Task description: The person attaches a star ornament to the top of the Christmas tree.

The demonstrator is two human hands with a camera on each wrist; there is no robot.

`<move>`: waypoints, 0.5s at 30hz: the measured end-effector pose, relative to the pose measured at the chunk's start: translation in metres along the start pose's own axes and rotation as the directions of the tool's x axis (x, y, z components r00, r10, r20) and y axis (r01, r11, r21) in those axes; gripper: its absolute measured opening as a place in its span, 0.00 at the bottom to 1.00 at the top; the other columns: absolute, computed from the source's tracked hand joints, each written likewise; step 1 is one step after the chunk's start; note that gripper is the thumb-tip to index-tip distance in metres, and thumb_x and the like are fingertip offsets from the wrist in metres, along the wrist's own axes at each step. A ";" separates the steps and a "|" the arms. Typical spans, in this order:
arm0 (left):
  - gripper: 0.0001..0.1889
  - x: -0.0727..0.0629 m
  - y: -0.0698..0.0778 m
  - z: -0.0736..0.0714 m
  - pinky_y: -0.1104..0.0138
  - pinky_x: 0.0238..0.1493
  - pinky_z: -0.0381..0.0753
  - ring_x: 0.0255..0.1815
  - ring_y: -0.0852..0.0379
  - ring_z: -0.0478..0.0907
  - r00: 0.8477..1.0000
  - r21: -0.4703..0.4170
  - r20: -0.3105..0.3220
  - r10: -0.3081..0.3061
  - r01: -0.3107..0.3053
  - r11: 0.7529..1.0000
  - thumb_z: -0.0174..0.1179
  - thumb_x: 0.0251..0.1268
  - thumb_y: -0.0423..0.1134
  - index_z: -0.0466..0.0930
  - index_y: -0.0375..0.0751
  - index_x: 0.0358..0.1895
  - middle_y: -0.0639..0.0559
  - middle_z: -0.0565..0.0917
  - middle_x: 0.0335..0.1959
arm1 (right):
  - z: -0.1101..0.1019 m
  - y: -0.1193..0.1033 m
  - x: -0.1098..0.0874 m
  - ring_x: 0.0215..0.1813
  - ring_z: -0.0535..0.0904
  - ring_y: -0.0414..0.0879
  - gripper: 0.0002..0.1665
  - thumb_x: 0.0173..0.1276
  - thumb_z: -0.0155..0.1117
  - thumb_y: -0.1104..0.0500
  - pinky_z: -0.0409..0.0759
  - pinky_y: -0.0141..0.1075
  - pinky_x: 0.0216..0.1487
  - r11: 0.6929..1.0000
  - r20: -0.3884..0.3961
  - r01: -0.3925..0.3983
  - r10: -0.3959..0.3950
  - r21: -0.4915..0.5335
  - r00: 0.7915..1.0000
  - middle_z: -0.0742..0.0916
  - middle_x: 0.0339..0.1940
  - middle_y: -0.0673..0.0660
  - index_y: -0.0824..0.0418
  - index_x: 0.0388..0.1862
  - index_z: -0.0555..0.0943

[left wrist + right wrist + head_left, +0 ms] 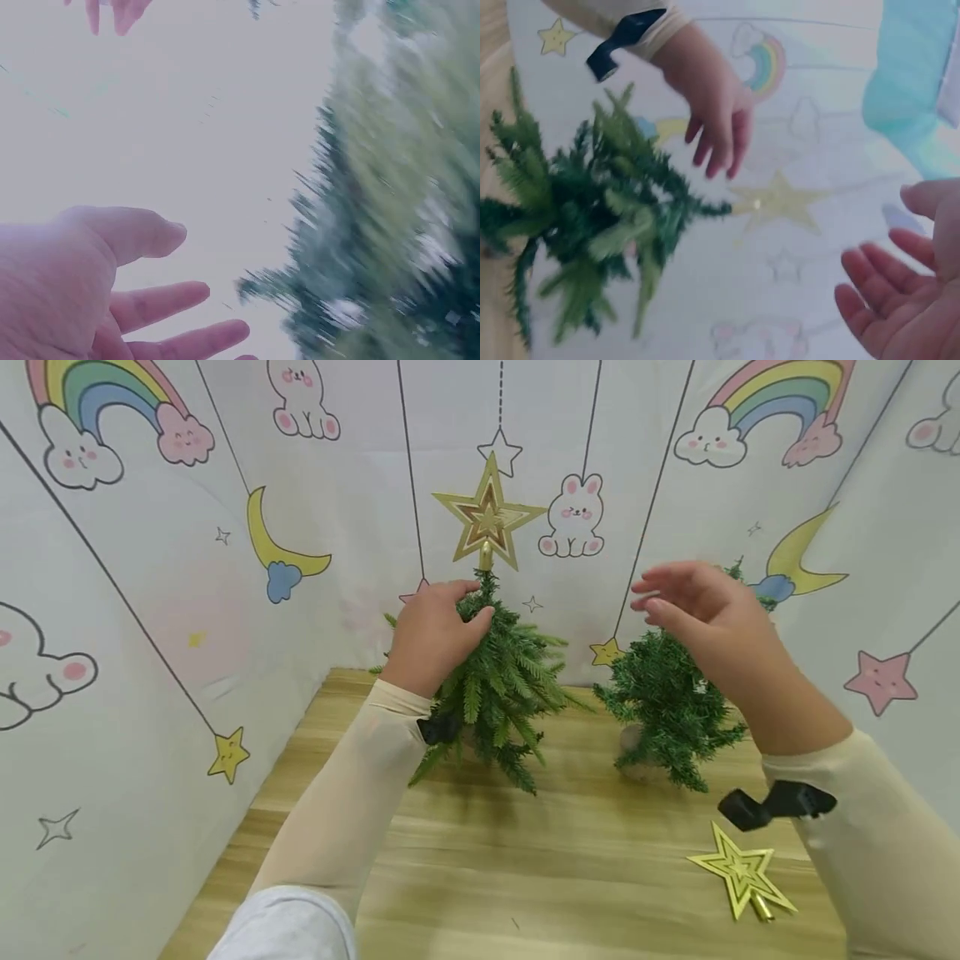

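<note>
A small green artificial Christmas tree stands on the table with a gold star tree topper upright at its tip. My left hand is just beside the upper part of this tree, below the star. Its fingers are spread apart and hold nothing, as the left wrist view also shows, with the blurred branches to one side. Raised in front of a second, darker tree, my right hand has loosely bent fingers and an empty palm. In the right wrist view, the star sits on the tree tip.
Another gold star topper lies flat on the wood-grain table at the front right, near my right forearm. Behind the trees hangs a white backdrop printed with rainbows, moons, bunnies and stars. It also borders the table's left side.
</note>
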State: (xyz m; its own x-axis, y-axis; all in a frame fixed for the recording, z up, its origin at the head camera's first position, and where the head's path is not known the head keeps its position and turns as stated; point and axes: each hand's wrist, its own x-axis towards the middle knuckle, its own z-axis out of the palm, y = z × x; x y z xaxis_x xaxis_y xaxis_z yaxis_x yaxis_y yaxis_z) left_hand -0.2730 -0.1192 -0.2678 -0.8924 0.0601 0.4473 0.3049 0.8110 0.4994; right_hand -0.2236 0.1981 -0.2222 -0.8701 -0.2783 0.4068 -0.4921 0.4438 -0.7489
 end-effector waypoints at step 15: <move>0.25 -0.001 0.109 0.057 0.62 0.54 0.81 0.64 0.56 0.79 0.970 -0.290 0.199 0.140 -0.078 0.954 0.63 0.74 0.55 0.79 0.58 0.70 0.56 0.83 0.64 | -0.034 0.228 -0.225 0.58 0.73 0.82 0.59 0.74 0.56 0.27 0.78 0.68 0.52 0.646 0.055 -0.512 0.649 -0.567 0.758 0.73 0.62 0.88 0.82 0.72 0.64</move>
State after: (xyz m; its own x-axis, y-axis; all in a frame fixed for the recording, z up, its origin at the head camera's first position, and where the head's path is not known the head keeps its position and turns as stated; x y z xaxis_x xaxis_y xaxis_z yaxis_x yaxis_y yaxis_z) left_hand -0.2580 0.0020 -0.2558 -0.8890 0.2877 0.3563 0.4573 0.6000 0.6565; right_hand -0.1409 0.3911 -0.4665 -0.9779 0.0299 -0.2068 0.1115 0.9116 -0.3956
